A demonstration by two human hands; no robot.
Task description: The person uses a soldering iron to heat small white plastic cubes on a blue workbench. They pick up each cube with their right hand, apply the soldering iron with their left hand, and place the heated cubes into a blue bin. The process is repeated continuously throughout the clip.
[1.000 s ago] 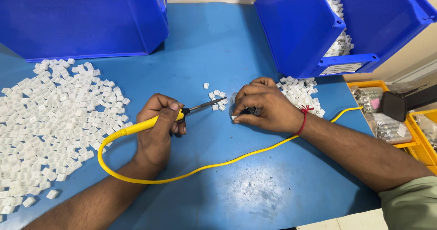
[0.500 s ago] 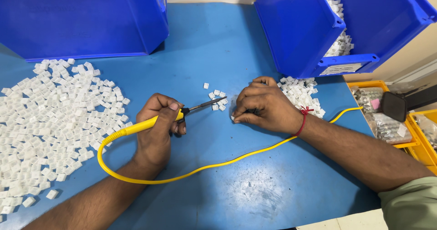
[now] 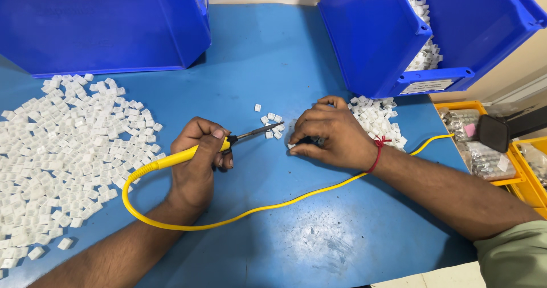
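While our left hand [image 3: 196,160] is gripping the yellow-handled soldering iron [image 3: 194,154] pen-fashion near its collar, the metal tip is pointing at a few loose white plastic pieces [image 3: 270,120] on the blue table [image 3: 273,54]; our right hand [image 3: 327,134] is cupping closed over something small and dark, hidden; we are judging the iron light and stiff, best held on the handle, clear of the tip, its yellow cord [image 3: 273,205] trailing loosely; the pieces look light, hard, easily scattered.
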